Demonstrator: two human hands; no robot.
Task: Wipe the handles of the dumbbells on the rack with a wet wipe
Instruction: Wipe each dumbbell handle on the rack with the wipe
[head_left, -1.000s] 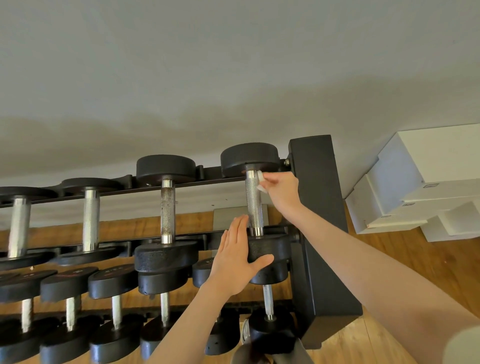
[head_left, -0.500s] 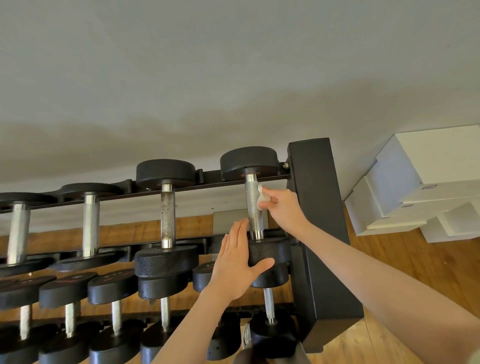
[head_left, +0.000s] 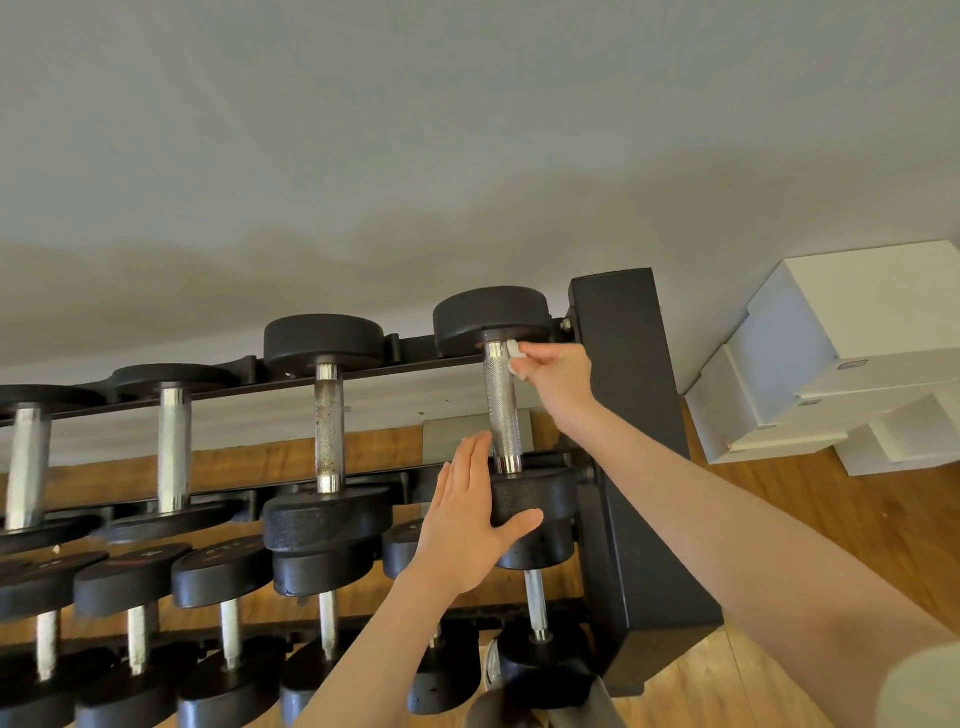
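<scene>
I am working on the rightmost dumbbell (head_left: 506, 410) on the top tier of the rack (head_left: 623, 415), the one just beside the rack's black end panel. Its knurled steel handle (head_left: 503, 410) runs away from me, near plate low in the view and far plate up against the wall, so its long axis reads nearly vertical in the head view.

My right hand (head_left: 558, 376) is at the far end of that handle, just under the far plate. Its fingers are curled and pinch a small white wet wipe (head_left: 514, 356), which is pressed against the right side of the steel. The hand sits to the right of the handle.

My left hand (head_left: 470, 514) is flat, fingers straight and together, the palm against the side of the near plate (head_left: 535, 499) and the thumb hooked under its lower edge. It grasps nothing; I judge it is there to steady the dumbbell.

The wipe being at the far end, the whole handle lies from it toward me. I judge the next stroke should run straight along that axis toward the near plate, where my left fingertips stand close beside the handle's near end. The right hand is the one on the job; the neighbouring handle (head_left: 329, 431) to the left looks spotted and is probably next.
</scene>
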